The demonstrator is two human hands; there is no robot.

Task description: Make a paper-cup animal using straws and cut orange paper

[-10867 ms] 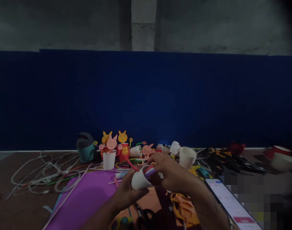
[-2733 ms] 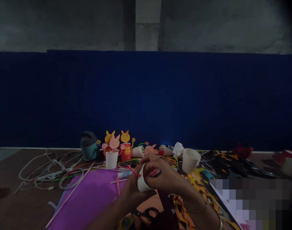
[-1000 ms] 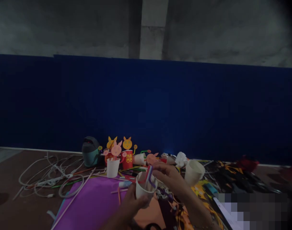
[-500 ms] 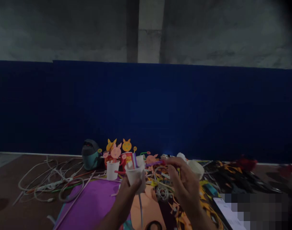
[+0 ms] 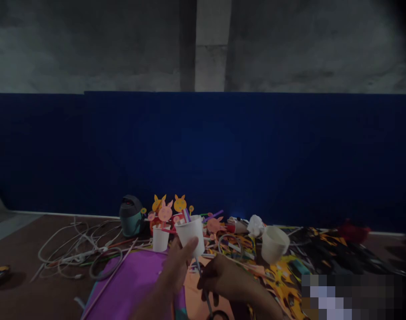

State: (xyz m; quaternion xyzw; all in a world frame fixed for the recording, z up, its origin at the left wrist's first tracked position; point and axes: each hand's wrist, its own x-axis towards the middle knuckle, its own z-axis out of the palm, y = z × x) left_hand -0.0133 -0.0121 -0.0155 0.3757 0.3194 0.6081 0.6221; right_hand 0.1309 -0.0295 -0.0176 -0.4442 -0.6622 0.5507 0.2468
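A white paper cup (image 5: 192, 233) is gripped in my left hand (image 5: 180, 262), with purple and white strips standing in it and a purple straw poking out towards the right. Below the cup, the fingers of my right hand (image 5: 219, 278) are bent round a thin grey straw or stick (image 5: 207, 304) that runs up to the cup's base. Behind and left, a second white cup (image 5: 160, 238) bears a pink paper animal head (image 5: 165, 212). Two orange paper animal heads (image 5: 180, 203) stand behind it. Purple sheets (image 5: 136, 280) and an orange sheet (image 5: 193, 291) lie under my hands.
Tangled white cables (image 5: 69, 255) and a teal and dark container (image 5: 131, 218) are at the left. To the right are an off-white cup (image 5: 275, 244), crumpled white paper (image 5: 255, 226) and yellow paper scraps (image 5: 286, 282). A blue partition (image 5: 203, 155) rises behind.
My right hand has moved down and left, from beside the cup to the thin grey straw or stick below it. My left hand still holds the cup. The view has shifted slightly.
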